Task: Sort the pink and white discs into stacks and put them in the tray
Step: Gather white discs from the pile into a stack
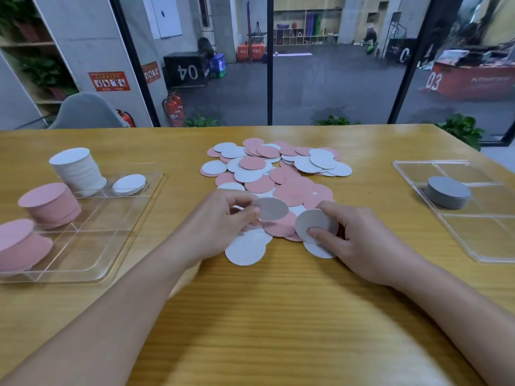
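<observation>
Midway through gathering, the left hand (pixel 223 218) pinched one round white card disc (pixel 271 208) and the right hand (pixel 359 240) another (pixel 315 225) above the centre-frame mixed heap (pixel 278 174), probably next joining the white stack (pixel 79 169) in the clear tray (pixel 92 263) at left.

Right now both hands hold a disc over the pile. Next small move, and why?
Probably put the left hand's disc onto the right hand's disc to start a small white stack. Both look white, the left hand and right hand are close together, and the left tray already holds a white stack to carry them to.
</observation>
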A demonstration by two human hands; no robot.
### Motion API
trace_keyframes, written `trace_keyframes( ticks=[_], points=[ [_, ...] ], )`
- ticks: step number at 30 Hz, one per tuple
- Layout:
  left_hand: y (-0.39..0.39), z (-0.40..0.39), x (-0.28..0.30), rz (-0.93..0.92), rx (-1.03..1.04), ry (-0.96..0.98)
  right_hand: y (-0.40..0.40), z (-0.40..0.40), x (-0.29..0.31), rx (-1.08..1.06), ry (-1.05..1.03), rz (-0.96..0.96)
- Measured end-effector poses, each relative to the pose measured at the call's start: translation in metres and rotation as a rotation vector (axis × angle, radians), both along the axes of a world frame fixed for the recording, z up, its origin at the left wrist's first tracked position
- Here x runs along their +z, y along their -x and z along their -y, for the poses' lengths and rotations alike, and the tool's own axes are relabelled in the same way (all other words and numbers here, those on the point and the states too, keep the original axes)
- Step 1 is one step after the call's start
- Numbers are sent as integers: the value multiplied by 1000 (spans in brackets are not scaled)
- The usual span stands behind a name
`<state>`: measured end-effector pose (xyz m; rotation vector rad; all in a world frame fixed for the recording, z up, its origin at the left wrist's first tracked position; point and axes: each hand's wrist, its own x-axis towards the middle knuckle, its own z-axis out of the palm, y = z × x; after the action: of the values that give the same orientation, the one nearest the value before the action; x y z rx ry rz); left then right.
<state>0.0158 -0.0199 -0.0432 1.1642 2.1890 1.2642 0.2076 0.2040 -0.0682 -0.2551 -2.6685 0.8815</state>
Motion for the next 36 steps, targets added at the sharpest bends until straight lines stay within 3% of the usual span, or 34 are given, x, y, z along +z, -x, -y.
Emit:
trace_keyframes(
  ticks=[7, 12, 19, 22, 24, 28, 33, 36],
  points=[
    [-1, -1, 5, 317, 63, -1, -1, 0, 1, 12, -11, -19],
    [3, -3, -7, 57, 81, -71, 1, 5, 1, 11, 12, -42],
    [-16, -9, -8, 198, -102, -254, 11, 22, -1, -15, 100, -122],
    [-19, -9, -5, 225, -162, -260, 10, 28, -3, 52, 9, -54],
    [-14, -7, -1, 143, -172, -226, 11, 28, -7, 62, -29, -23],
    [12, 14, 8, -361, -121, 30, 13, 28, -9, 47, -72, -5],
    [18, 45, 4, -355, -154, 287, 12, 30, -8, 45, -63, -3],
    [18, 44, 2, -384, -141, 298, 13, 29, -9, 37, -51, 2]
  ],
)
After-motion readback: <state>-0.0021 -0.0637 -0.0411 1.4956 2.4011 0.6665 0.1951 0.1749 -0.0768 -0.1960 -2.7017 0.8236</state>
